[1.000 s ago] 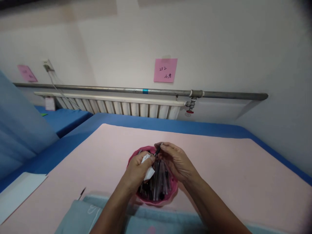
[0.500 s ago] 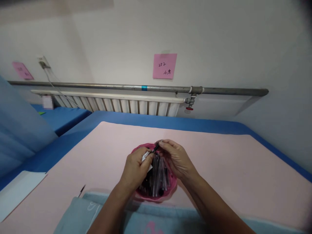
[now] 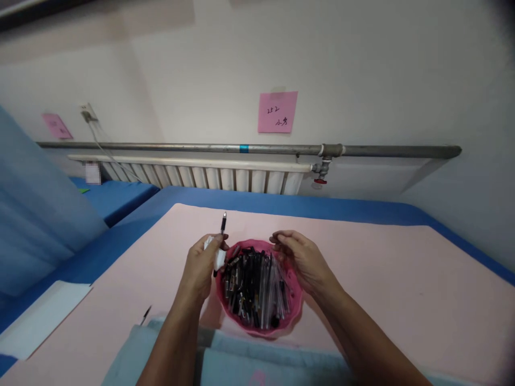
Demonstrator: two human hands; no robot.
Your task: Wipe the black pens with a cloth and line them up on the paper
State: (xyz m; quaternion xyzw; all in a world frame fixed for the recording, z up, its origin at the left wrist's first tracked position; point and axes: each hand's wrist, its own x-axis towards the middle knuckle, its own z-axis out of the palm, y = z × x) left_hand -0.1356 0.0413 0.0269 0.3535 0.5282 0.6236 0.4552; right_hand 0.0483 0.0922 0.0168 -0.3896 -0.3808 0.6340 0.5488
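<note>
Pink surface (image 3: 382, 279): carries the basket (image 3: 298, 300)
Basket: packed with dark pens, clear tubes (image 3: 263, 300)
Left hand (image 3: 200, 264): grips held pen (image 3: 223, 224), white wad (image 3: 219, 260), at left rim
Right hand (image 3: 304, 258): half curled, right rim, seemingly holding nothing
Held pen: tip up; apparent step, handling it singly; next move calls for steady left pinch

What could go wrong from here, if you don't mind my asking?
The left hand grips a pen and a white crumpled piece together, so one might slip out.

The right hand is at the rim of the pink basket; a knock could jostle the loose clear tubes inside.

Another pen lies at the edge of the light-blue cloth, and could shift if the cloth moves.
</note>
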